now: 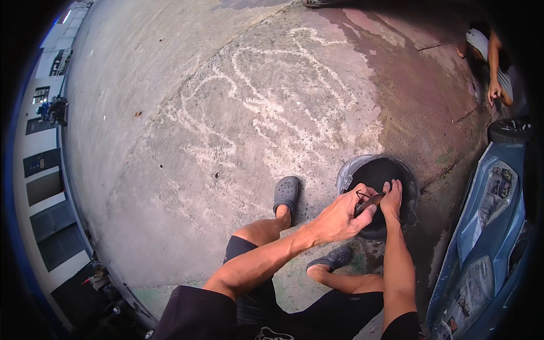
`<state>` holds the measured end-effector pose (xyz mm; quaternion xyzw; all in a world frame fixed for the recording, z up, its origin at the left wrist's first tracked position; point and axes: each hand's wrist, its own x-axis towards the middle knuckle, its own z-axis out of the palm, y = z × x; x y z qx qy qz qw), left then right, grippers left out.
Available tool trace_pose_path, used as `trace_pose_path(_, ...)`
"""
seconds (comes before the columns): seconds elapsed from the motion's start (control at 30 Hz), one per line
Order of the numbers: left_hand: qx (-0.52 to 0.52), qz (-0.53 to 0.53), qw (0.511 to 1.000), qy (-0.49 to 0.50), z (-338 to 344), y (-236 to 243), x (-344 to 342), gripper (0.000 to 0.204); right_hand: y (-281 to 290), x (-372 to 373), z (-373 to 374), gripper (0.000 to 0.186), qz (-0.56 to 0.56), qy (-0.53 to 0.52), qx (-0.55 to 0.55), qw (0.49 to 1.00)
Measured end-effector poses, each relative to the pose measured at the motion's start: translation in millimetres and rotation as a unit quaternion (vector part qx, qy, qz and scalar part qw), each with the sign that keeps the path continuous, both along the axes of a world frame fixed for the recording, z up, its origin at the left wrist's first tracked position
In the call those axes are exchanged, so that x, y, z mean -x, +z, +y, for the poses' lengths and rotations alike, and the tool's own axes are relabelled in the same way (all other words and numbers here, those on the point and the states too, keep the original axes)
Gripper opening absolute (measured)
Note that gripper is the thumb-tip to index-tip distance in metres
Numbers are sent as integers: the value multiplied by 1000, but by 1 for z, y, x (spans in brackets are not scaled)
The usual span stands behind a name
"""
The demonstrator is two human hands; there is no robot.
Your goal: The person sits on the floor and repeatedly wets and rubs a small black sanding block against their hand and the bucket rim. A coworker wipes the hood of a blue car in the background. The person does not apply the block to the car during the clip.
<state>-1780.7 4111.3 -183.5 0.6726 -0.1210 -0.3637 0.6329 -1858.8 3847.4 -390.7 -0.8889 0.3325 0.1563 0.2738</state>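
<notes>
I squat on a concrete floor over a round grey bucket with a dark inside. My left hand and my right hand meet above the bucket's near rim. Between them they hold a small dark elongated part with a thin wire or loop at its upper end. My left thumb and fingers pinch one end and my right fingers grip the other. What the part is I cannot tell. My feet in grey clogs rest left of and below the bucket.
A blue car's front with a headlight stands close at the right, a tyre beyond it. Another person crouches at the far right. White chalk-like marks cover the concrete ahead. A building wall runs along the left.
</notes>
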Motion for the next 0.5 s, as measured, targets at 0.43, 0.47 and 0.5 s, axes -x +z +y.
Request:
trace_pose_path(0.43, 161, -61, 913, 369, 67, 66, 7, 72, -171, -15, 41, 88, 266, 498, 199, 801)
trace_pose_path(0.47, 177, -77, 906, 377, 71, 64, 13, 69, -178, -12, 44, 75, 253, 539, 191, 781)
trace_pose_path(0.5, 196, -91, 912, 349, 76, 63, 18, 65, -187, -2, 33, 65, 242, 528, 115, 806)
